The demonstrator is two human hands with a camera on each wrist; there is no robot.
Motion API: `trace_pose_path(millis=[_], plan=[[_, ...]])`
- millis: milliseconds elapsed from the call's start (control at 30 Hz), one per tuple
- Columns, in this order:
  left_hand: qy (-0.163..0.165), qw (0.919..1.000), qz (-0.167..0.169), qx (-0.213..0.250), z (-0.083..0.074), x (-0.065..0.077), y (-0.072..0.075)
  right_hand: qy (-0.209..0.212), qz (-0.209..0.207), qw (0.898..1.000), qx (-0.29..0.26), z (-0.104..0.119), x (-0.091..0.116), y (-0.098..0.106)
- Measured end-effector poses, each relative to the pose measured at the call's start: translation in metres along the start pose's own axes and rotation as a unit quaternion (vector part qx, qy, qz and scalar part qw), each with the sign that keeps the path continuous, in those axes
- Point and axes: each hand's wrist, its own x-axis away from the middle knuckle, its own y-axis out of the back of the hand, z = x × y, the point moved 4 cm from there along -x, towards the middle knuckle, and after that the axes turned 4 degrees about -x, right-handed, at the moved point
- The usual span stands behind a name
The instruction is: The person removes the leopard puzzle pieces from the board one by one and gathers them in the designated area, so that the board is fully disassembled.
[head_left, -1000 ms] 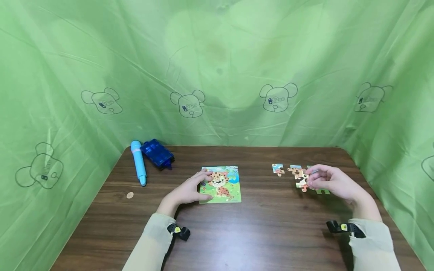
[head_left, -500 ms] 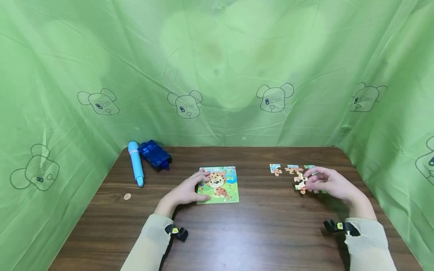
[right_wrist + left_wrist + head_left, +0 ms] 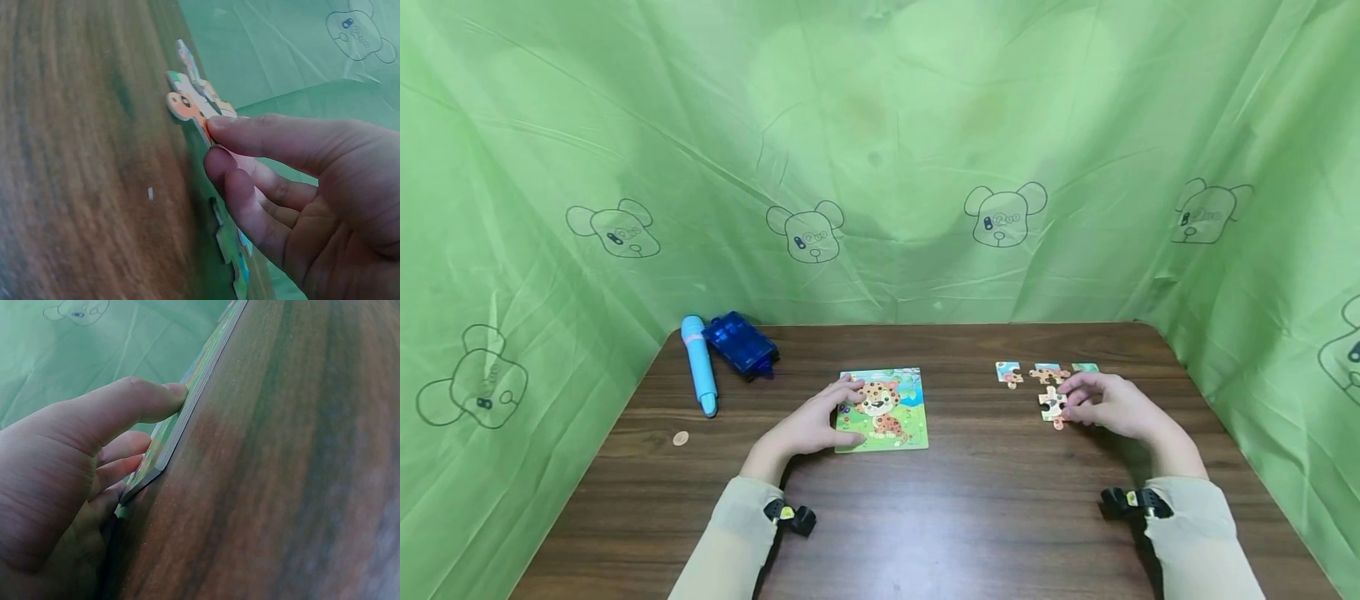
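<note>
My left hand [image 3: 808, 425] rests at the left side of a square picture board [image 3: 913, 425] with a spotted leopard cub on it. The thumb touches its top face near the front edge in the left wrist view, where the board's layered side [image 3: 200, 403] shows. My right hand [image 3: 1112, 406] pinches a jigsaw piece [image 3: 1051, 403] between thumb and fingers. In the right wrist view that piece [image 3: 181, 106] is tilted edge-on, thumb on its printed side. Loose jigsaw pieces lie just behind: one blue-cornered [image 3: 1006, 372], one orange [image 3: 1047, 372], one green [image 3: 1084, 367] partly beyond the hand.
At the back left lie a light blue microphone-shaped toy [image 3: 700, 367] and a dark blue translucent case [image 3: 741, 344]. A small round disc [image 3: 681, 438] sits nearer on the left. Green cloth [image 3: 880, 167] walls the brown wooden table [image 3: 940, 517] at the back and sides.
My right hand has moved slightly left with the jigsaw piece, which has turned and shows more of its face. My left hand stays on the board. The view has shifted a little.
</note>
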Motion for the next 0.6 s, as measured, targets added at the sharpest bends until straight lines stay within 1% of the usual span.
trace_pose_path(millis=[100,200,300,467,600], plan=[[0.003,1.0,0.002,0.0,-0.0003,-0.0003,0.0001,-0.003,-0.022,0.999,0.041,-0.0015,-0.0011,0.0016],[0.01,0.9999,0.005,-0.003,0.0008,-0.0009,-0.0002,-0.002,-0.035,0.997,0.063,-0.0023,-0.0012,0.0039],[0.014,0.9999,0.007,-0.004,0.0024,-0.0014,-0.0009,-0.003,-0.041,0.997,0.068,-0.0035,-0.0012,0.0055],[0.011,0.9999,0.006,0.001,0.0028,-0.0009,-0.0011,-0.001,-0.043,0.997,0.059,-0.0036,-0.0011,0.005],[0.011,0.9999,0.008,0.001,0.0028,-0.0004,-0.0009,-0.002,-0.048,0.997,0.063,-0.002,-0.0002,0.0044]])
